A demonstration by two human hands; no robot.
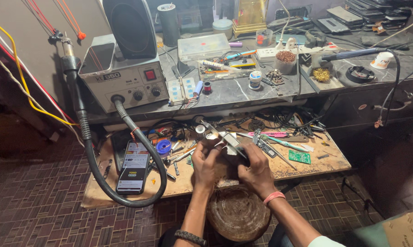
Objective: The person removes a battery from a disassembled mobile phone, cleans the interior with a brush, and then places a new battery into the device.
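Note:
My left hand [205, 163] and my right hand [257, 170] meet over the low wooden workboard [307, 167]. Between them they hold a small flat metallic device [229, 139], tilted, its upper end pointing away from me. The left fingers grip its near left edge; the right fingers close on its right side, and a thin metal tool [212, 129] sticks out up and to the left. My right wrist wears a pink band, my left wrist a dark bracelet. A round worn wooden stool top [237, 212] sits just below my hands.
A lit smartphone [133, 167] lies left on the board, ringed by a thick black hose [96, 169] from the grey hot-air station [124, 75]. A green circuit board [300, 157], tweezers and cables lie to the right. The marble shelf [243, 91] behind carries small tools, jars and parts.

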